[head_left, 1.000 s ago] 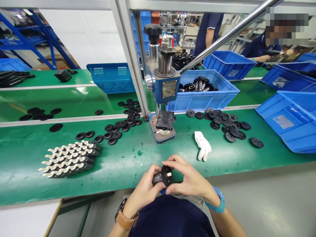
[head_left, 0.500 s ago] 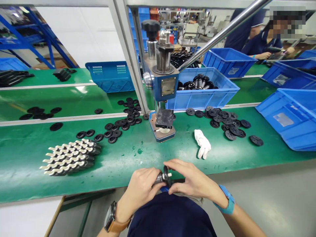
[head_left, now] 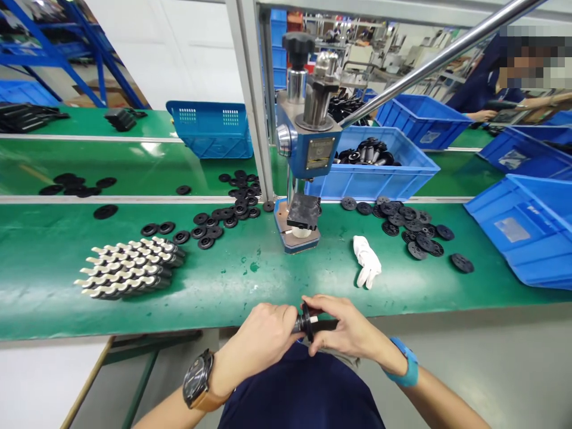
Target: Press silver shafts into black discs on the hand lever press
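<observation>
A black cylinder (head_left: pixel 297 325), with a black disc (head_left: pixel 307 323) around its end and a short white pin (head_left: pixel 314 320) poking out past it, is held level just over the near edge of the green surface (head_left: pixel 250 298), in front of the person. The left hand (head_left: pixel 270 329) is closed around the cylinder, likely to keep it from turning, while the right hand (head_left: pixel 342 328) pinches the disc by its rim, thumb below and fingers above, which seems meant to leave the pin and the disc's face free. Beyond them stands a blue press (head_left: pixel 311 156), a black block (head_left: pixel 304 211) on its base. Loose black rings (head_left: pixel 205 242) lie to the left and flat black discs (head_left: pixel 409 225) to the right, perhaps split so that each kind is near one hand; a white glove (head_left: pixel 367 262) lies nearer. On the left, dark cylinders with pale tops (head_left: pixel 134 268) are packed in tight rows, probably to save room. Behind the press, a blue bin (head_left: pixel 379 183) holds a heap of black and grey parts (head_left: pixel 370 152). The tilted blue bin (head_left: pixel 513 229) at right and the teal basket (head_left: pixel 212 137) farther back hide whatever is inside them.
</observation>
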Motion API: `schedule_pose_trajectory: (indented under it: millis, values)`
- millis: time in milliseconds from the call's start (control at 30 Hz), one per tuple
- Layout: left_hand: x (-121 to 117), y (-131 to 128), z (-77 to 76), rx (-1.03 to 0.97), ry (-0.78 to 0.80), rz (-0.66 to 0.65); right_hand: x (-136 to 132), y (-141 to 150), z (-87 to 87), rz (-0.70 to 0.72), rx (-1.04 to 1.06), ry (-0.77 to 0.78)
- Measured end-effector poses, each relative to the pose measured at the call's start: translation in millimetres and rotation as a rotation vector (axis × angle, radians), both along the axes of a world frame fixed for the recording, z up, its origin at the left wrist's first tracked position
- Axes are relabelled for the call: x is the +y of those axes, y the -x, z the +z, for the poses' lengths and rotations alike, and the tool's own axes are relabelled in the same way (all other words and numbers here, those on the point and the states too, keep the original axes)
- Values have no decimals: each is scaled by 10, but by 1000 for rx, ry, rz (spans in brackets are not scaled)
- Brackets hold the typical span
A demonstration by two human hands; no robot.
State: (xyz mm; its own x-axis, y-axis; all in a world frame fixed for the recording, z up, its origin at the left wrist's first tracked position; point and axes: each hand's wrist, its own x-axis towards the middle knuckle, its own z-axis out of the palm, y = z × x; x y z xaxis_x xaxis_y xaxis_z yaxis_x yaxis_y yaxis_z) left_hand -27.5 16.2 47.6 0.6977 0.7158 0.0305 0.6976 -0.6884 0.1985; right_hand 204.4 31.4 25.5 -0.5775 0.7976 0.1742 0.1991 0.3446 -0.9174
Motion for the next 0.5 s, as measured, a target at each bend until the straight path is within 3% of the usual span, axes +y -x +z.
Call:
schedule_pose_trajectory:
  millis: [100, 267, 333, 433, 500]
  values:
    - [38, 37, -161, -142, 79, 27, -5, 35, 62, 12, -115, -69]
    - [85, -12, -465, -615, 341, 165, 173, -5, 155, 10, -203, -193]
    - [86, -65, -531, -772, 424, 195, 368, -165, 67, -158, -229, -235]
    - [82, -113, -571, -903, 550, 237, 728, -518, -219, -629, -407, -335]
    - [79, -108, -578, -947, 648, 285, 919, -742, -427, -850, -536, -326]
